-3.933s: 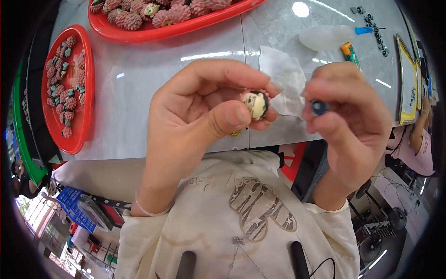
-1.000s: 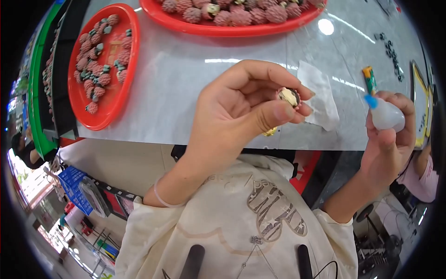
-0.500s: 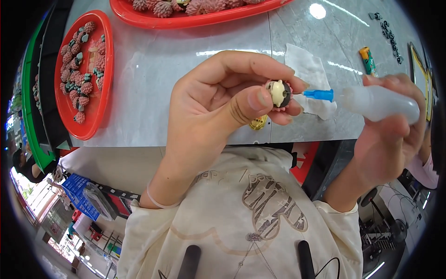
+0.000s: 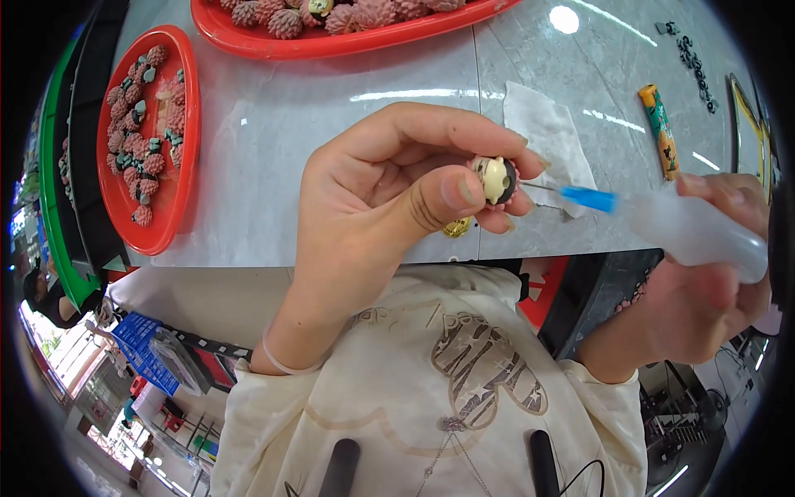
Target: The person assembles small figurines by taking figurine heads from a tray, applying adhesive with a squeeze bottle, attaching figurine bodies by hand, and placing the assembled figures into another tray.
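Pinched between the thumb and fingers of my left hand [image 4: 352,207] is a small figurine [image 4: 497,180], cream and black with a pinkish rim. My right hand [image 4: 691,311] grips a translucent white squeeze bottle [image 4: 700,236], tipped toward the figurine. On its end sits a blue needle tip [image 4: 590,199] with a thin metal needle, whose point is close to the figurine's right side, seemingly just apart from it. A round gold piece [image 4: 456,227] shows partly beneath my left fingers on the table.
On the grey table [image 4: 281,166] a red tray [image 4: 192,124] at left and another red tray [image 4: 331,50] at the far side hold pink pinecone-like pieces. A white cloth [image 4: 542,124], an orange-and-green tube [image 4: 659,132] and small black parts [image 4: 696,70] lie right of my left hand.
My right hand and the bottle have moved right and slightly down, drawing the needle back from the figurine. My left hand still holds the figurine in nearly the same place.
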Demonstrator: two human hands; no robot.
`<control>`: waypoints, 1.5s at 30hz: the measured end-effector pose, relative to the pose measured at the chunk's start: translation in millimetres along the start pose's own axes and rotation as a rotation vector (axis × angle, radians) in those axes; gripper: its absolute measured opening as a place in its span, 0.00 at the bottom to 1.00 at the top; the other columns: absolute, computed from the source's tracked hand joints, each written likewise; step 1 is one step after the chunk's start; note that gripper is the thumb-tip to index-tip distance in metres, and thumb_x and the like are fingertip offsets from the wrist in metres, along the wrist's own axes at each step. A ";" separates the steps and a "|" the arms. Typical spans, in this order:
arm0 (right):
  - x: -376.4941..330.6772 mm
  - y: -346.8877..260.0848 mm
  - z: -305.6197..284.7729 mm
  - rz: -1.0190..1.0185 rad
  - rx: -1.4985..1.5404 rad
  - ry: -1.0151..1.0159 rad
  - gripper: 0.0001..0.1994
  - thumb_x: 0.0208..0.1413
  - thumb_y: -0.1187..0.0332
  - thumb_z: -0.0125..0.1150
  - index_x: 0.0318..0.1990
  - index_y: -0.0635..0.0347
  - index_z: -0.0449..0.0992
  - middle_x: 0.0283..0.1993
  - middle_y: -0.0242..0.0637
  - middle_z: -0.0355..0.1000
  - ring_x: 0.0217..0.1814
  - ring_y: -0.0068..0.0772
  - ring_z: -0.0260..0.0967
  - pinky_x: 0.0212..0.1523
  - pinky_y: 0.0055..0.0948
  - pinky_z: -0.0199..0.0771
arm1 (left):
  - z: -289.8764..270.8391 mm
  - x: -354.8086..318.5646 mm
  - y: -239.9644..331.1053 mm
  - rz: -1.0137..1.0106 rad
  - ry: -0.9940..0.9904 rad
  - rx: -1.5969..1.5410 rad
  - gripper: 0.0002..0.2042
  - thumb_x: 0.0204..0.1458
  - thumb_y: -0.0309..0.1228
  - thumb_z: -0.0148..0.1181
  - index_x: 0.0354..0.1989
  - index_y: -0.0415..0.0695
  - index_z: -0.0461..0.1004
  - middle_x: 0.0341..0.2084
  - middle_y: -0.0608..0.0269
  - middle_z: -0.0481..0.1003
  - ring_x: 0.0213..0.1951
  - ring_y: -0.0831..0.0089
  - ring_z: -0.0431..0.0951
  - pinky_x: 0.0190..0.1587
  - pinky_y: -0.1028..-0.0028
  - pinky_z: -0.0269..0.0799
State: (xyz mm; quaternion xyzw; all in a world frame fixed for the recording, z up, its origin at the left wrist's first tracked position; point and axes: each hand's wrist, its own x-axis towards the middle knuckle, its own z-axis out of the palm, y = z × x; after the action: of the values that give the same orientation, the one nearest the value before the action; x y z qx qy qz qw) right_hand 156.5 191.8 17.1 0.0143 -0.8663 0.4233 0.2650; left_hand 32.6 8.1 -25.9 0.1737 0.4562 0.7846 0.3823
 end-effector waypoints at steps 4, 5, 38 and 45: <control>7.1 7.0 -5.8 0.199 0.444 0.084 0.20 0.43 0.64 0.51 0.41 0.70 0.59 0.39 0.46 0.60 0.36 0.36 0.62 0.28 0.15 0.62 | 4.7 0.7 1.6 -0.009 -0.021 -0.026 0.18 0.42 0.37 0.54 0.34 0.35 0.62 0.30 0.48 0.68 0.26 0.73 0.71 0.25 0.83 0.67; 7.8 14.4 -0.6 0.220 0.343 0.187 0.17 0.43 0.68 0.51 0.40 0.69 0.59 0.38 0.46 0.61 0.36 0.34 0.62 0.29 0.14 0.62 | 6.5 -0.8 3.5 -0.038 0.005 -0.016 0.18 0.42 0.38 0.54 0.34 0.35 0.62 0.30 0.48 0.67 0.26 0.73 0.71 0.25 0.83 0.66; 7.1 17.6 -12.3 0.349 0.511 0.106 0.10 0.43 0.74 0.52 0.35 0.64 0.65 0.38 0.43 0.61 0.30 0.24 0.60 0.27 0.18 0.62 | 8.0 0.5 2.5 -0.059 -0.029 0.013 0.16 0.43 0.36 0.54 0.34 0.37 0.61 0.32 0.54 0.65 0.27 0.75 0.68 0.26 0.85 0.63; 14.3 1.3 41.1 0.299 0.604 -0.092 0.11 0.37 0.78 0.57 0.31 0.68 0.64 0.35 0.49 0.61 0.29 0.27 0.62 0.28 0.16 0.64 | 7.4 -1.7 -0.9 -0.051 0.024 -0.030 0.18 0.40 0.36 0.57 0.34 0.36 0.62 0.30 0.54 0.67 0.27 0.74 0.70 0.25 0.82 0.67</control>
State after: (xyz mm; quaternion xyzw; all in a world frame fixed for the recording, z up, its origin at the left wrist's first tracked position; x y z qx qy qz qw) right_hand 125.5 165.0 2.3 -0.0158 -0.7052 0.6939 0.1446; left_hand 38.7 11.4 -22.6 0.1468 0.4533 0.7833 0.3992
